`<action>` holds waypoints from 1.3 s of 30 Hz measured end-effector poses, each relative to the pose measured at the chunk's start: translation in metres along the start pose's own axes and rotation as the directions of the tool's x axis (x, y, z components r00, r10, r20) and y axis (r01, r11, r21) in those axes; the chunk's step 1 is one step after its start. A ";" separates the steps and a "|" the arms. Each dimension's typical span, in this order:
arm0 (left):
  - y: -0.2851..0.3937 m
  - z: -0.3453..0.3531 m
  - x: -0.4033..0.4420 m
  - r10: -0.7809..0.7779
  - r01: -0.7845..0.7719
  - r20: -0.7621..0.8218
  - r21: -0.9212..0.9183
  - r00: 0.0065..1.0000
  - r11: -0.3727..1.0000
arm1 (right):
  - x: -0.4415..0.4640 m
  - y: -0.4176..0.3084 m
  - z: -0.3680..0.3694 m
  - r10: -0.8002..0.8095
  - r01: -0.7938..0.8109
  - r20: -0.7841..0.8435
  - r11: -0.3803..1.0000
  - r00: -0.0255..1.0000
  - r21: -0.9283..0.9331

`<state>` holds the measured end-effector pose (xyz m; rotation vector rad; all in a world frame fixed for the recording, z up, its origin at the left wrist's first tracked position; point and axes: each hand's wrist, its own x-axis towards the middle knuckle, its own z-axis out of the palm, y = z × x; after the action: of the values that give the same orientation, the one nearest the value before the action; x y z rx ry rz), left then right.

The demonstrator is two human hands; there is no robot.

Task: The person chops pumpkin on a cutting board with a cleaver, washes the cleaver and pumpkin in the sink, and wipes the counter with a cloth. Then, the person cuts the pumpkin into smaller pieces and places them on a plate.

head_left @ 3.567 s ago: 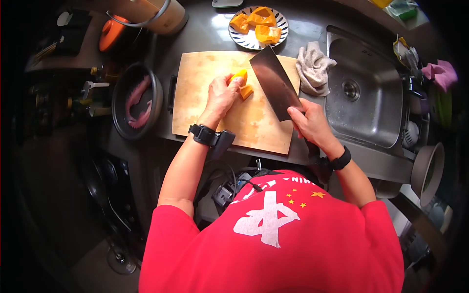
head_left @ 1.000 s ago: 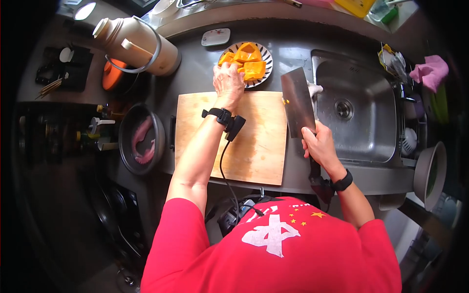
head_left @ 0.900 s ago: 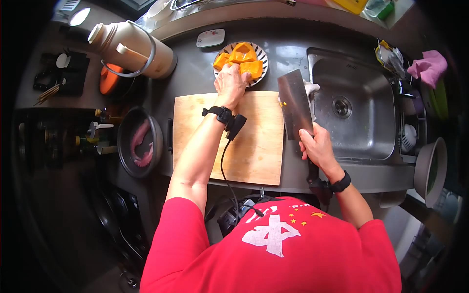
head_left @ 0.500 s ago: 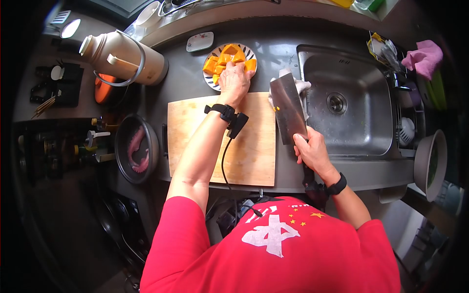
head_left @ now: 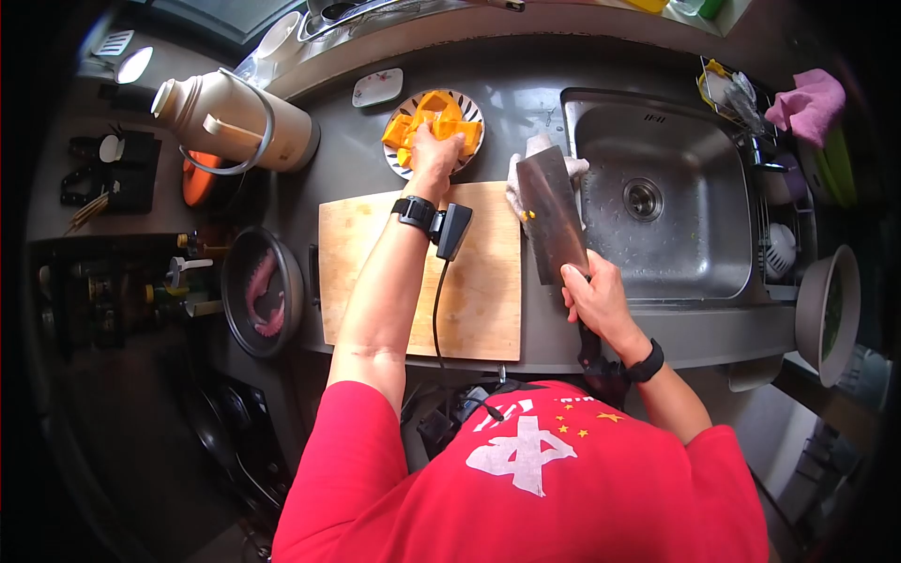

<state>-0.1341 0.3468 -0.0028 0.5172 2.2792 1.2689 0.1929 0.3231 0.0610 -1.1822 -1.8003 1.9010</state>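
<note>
My left hand [head_left: 436, 155] reaches over the far edge of the cutting board to a patterned white plate [head_left: 392, 105] of orange pumpkin chunks [head_left: 434, 105]. Its fingers are closed around a pumpkin piece [head_left: 456, 129], and the fingertips are partly hidden among the chunks. My right hand [head_left: 597, 298] grips a cleaver [head_left: 554, 211] by its handle, the broad blade pointing away from me between board and sink. A bit of orange sticks to the blade. Under the blade lies a whitish cloth [head_left: 574, 167], partly covered. The wooden cutting board [head_left: 479, 281] bears no food.
A steel sink [head_left: 694, 235] is right of the cleaver. A thermos [head_left: 235, 122] stands at the back left, near a small white dish [head_left: 377, 87]. A dark bowl [head_left: 289, 314] holding something pink sits left of the board. At far right is a deep bowl [head_left: 847, 319].
My left hand has shifted slightly on the plate and the pumpkin chunks under it have moved. The cleaver stays in my right hand, nearly still. The whole view has shifted a little.
</note>
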 end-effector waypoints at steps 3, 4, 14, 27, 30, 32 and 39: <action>0.005 -0.002 -0.012 -0.067 0.066 -0.001 -0.198 0.998 0.978 | -0.001 0.001 0.000 0.004 -0.004 0.003 1.000 1.000 0.019; -0.002 -0.002 -0.009 -0.069 0.067 -0.003 -0.200 0.998 0.978 | -0.001 0.002 -0.001 0.005 -0.005 0.001 1.000 1.000 0.027; -0.006 -0.080 -0.103 0.093 -0.078 0.104 -0.140 0.990 0.987 | -0.001 0.001 0.018 -0.404 0.383 -0.009 0.874 0.915 -0.299; -0.105 -0.119 -0.198 -0.055 0.057 -0.110 0.017 0.992 0.998 | -0.011 -0.017 0.105 -0.433 0.611 0.439 0.454 0.787 -0.648; -0.110 -0.114 -0.199 -0.056 0.059 -0.131 0.023 0.990 0.998 | -0.016 -0.050 0.120 -0.579 0.683 0.415 0.383 0.702 -0.622; -0.112 -0.114 -0.199 -0.063 0.042 -0.108 -0.183 0.992 0.982 | -0.018 -0.070 0.129 -0.777 0.777 0.306 0.340 0.550 -0.530; -0.104 -0.120 -0.196 -0.053 0.061 -0.157 0.046 0.986 0.997 | 0.021 -0.023 0.143 -0.265 0.555 0.488 0.372 0.832 -0.744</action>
<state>-0.0528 0.1085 0.0057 0.3794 2.4421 1.2661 0.0713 0.2412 0.0596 -0.4736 -3.0442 0.7932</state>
